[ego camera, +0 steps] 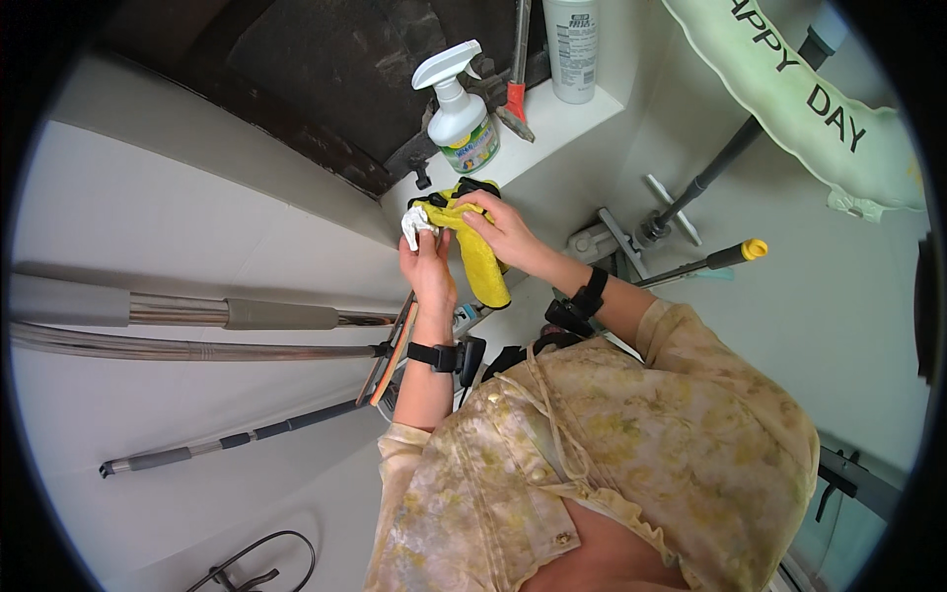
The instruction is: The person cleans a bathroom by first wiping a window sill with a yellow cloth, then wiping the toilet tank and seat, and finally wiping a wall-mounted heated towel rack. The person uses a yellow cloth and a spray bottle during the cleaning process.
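My left hand (429, 280) pinches a crumpled white piece of cloth or paper (416, 224) between thumb and fingers. A yellow fabric cloth with black edging (482, 272) hangs bunched from my right hand (501, 228), its long end drooping below the fingers. Both hands are close together, and the white piece touches or nearly touches the yellow fabric. Just beyond them, a white trigger spray bottle (464, 126) with a printed label stands upright on a white ledge (551, 137). Beside the bottle is a scraper (516, 107) with a red collar and a grey, dirty head.
A white canister (573, 52) stands on the ledge's right, near a dark stained recess (333, 74). Several poles, including a grey-sleeved metal one (281, 313), lean at left. A mop pole (710, 170) and a green balloon bearing writing (806, 96) are at right.
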A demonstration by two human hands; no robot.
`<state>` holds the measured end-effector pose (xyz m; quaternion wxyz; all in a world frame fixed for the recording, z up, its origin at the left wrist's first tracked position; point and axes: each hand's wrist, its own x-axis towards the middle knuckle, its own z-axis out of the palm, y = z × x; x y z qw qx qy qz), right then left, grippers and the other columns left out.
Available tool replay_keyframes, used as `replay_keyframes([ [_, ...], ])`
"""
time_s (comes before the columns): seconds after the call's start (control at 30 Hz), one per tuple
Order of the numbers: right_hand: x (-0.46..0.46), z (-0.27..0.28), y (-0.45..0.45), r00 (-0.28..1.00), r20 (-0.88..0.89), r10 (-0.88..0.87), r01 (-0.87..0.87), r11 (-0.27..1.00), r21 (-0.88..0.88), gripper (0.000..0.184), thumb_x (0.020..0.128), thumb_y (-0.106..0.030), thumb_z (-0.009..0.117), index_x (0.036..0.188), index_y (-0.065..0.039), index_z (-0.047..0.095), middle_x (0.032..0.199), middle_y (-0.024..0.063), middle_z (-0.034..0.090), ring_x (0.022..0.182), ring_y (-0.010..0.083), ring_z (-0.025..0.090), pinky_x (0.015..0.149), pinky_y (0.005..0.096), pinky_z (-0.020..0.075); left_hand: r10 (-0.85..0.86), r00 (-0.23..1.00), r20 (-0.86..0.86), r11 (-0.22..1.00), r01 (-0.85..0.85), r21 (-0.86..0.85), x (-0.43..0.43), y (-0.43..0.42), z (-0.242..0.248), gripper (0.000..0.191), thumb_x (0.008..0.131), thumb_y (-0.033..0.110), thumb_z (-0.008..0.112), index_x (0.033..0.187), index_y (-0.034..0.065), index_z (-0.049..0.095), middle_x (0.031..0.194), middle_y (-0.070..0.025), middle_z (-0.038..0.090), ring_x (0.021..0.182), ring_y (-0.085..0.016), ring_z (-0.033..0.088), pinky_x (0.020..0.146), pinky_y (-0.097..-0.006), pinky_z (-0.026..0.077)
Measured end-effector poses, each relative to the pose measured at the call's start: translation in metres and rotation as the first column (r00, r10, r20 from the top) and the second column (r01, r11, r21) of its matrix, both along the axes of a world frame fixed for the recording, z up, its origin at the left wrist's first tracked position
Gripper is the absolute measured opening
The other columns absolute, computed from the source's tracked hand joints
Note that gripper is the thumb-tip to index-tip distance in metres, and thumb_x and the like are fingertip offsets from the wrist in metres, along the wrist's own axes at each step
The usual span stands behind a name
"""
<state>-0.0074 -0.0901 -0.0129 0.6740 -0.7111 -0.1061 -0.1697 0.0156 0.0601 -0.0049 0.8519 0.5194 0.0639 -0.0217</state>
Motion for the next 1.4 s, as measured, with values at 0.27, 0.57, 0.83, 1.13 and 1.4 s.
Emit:
replay_keyframes([
  [0.27, -0.015, 0.002, -0.011, 0.976, 0.047, -0.213, 0.197, 0.770, -0.607, 0.040, 0.085, -0.010, 0.065, 0.123, -0.018, 0.058, 0.121, 0.0153, 0.060, 0.099, 0.0388, 0.064, 0.083, 0.0451, 0.0539, 0.015, 0.989, 0.145, 0.990, -0.036, 0.140, 0.047, -0.004, -0.014, 0.018, 0.099, 0.005, 0.054, 0.116, 0.0002, 0.055, 0.108, -0.0052, 0.061, 0.094, -0.014, 0.058, 0.086, -0.0299, 0.049],
  [0.57, 0.010, 0.030, -0.072, 0.915, -0.323, -0.243, 0.132, 0.935, -0.328, 0.071, 0.081, -0.025, 0.066, 0.146, -0.011, 0.040, 0.124, 0.0230, 0.059, 0.108, 0.0398, 0.062, 0.090, 0.0461, 0.0511, -0.053, 0.990, 0.132, 0.989, 0.033, 0.145, 0.037, -0.010, -0.009, 0.017, 0.099, 0.006, 0.055, 0.116, 0.0036, 0.056, 0.103, -0.0022, 0.060, 0.089, -0.011, 0.057, 0.086, -0.0268, 0.049],
  [0.83, 0.062, 0.021, -0.056, 0.907, -0.380, -0.180, 0.052, 0.945, -0.322, 0.097, 0.080, -0.029, 0.069, 0.154, 0.004, 0.015, 0.152, 0.0271, 0.036, 0.139, 0.0357, 0.040, 0.114, 0.0370, 0.0335, -0.150, 0.988, 0.028, 0.986, 0.147, 0.073, 0.039, -0.001, -0.002, 0.018, 0.101, 0.008, 0.053, 0.118, 0.0022, 0.055, 0.113, -0.0060, 0.063, 0.096, -0.015, 0.061, 0.084, -0.0311, 0.052],
  [1.13, 0.068, 0.008, -0.022, 0.944, -0.300, -0.140, 0.036, 0.944, -0.329, 0.088, 0.082, -0.025, 0.067, 0.154, -0.002, 0.022, 0.143, 0.0267, 0.047, 0.131, 0.0374, 0.050, 0.108, 0.0384, 0.0398, 0.074, 0.972, 0.222, 0.960, -0.129, 0.247, 0.061, -0.009, -0.008, 0.024, 0.098, 0.006, 0.053, 0.121, 0.0003, 0.054, 0.111, -0.0052, 0.061, 0.097, -0.015, 0.057, 0.086, -0.0315, 0.048],
  [1.4, -0.014, 0.009, -0.086, 0.955, -0.272, -0.118, 0.127, 0.992, 0.014, 0.035, 0.094, -0.013, 0.061, 0.126, 0.001, 0.054, 0.108, 0.0045, 0.066, 0.097, 0.0145, 0.063, 0.085, 0.0291, 0.0509, -0.055, 0.951, 0.305, 0.857, -0.112, 0.503, 0.017, 0.001, 0.001, 0.018, 0.098, 0.009, 0.056, 0.114, 0.0004, 0.055, 0.100, -0.0048, 0.061, 0.089, -0.014, 0.056, 0.081, -0.0300, 0.047],
])
